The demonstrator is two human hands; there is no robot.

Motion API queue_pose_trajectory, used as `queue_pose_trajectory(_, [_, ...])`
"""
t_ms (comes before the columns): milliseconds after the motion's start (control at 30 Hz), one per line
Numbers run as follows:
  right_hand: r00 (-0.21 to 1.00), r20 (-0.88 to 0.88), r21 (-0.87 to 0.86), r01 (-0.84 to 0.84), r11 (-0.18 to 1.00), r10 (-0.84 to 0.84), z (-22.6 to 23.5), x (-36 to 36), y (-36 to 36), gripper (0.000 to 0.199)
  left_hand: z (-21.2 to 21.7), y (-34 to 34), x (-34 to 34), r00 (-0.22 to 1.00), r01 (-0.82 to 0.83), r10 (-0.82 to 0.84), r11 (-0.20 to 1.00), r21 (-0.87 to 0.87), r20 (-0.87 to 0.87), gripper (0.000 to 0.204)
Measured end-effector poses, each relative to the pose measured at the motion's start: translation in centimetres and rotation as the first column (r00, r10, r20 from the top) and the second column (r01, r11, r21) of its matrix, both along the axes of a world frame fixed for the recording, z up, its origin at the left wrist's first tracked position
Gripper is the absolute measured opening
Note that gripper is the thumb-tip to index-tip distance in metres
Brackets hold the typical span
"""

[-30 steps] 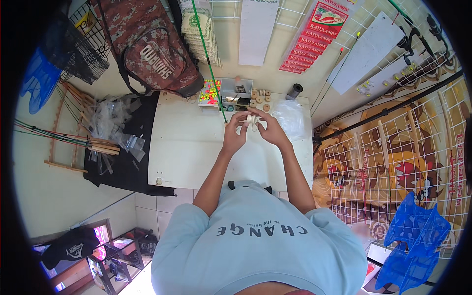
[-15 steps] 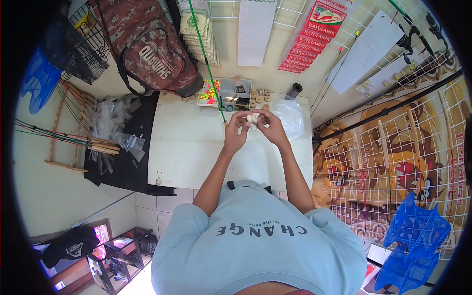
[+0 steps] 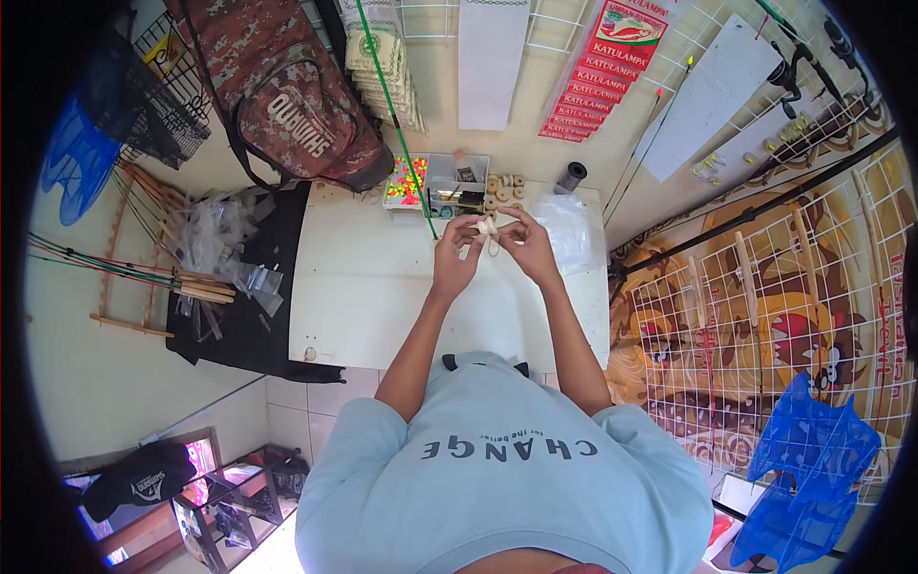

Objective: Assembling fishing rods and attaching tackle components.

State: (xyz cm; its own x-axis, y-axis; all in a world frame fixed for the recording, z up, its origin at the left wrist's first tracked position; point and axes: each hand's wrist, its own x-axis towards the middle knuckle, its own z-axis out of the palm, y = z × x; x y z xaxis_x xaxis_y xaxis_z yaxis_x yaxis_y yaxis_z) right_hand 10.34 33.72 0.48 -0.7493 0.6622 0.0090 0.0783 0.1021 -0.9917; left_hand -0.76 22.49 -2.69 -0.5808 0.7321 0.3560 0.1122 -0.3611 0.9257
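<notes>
My left hand (image 3: 456, 258) and my right hand (image 3: 529, 251) meet over the far middle of the white table (image 3: 382, 287). Between their fingertips is a small pale spool (image 3: 488, 228), pinched from both sides above the tabletop. A thin loop of line (image 3: 493, 246) hangs below it. On the right hand, the index finger arches over the spool's upper side. Just beyond the hands lie several wooden spools (image 3: 504, 189), light brown with round ends. The finer detail of the held spool is too small to make out.
A divided tray (image 3: 453, 168) with bright floats (image 3: 407, 180) stands at the back. Clear plastic bags (image 3: 562, 230) and a dark cylinder (image 3: 571, 176) lie right. A green rod (image 3: 394, 115) slants down to the table. A camouflage bag (image 3: 287, 96) and bundled rods (image 3: 196, 285) are left.
My right fingers have shifted on the spool, with the index finger now lifted higher and straighter. The line loop shows more plainly below. The view has tilted slightly.
</notes>
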Motion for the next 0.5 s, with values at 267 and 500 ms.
queue_pose_trajectory(267, [0.938,-0.173,0.027,0.308,0.951,-0.299,-1.3,0.9,1.5,0.018,-0.5,-0.3,-0.5,0.989,-0.124,0.115,0.987,-0.098,-0.09,0.032])
queue_pose_trajectory(500, [0.826,-0.062,0.328,0.547,0.77,-0.56,-2.8,2.2,3.2,0.017,-0.8,-0.2,-0.5,0.988,-0.156,0.156,0.987,-0.049,-0.009,0.032])
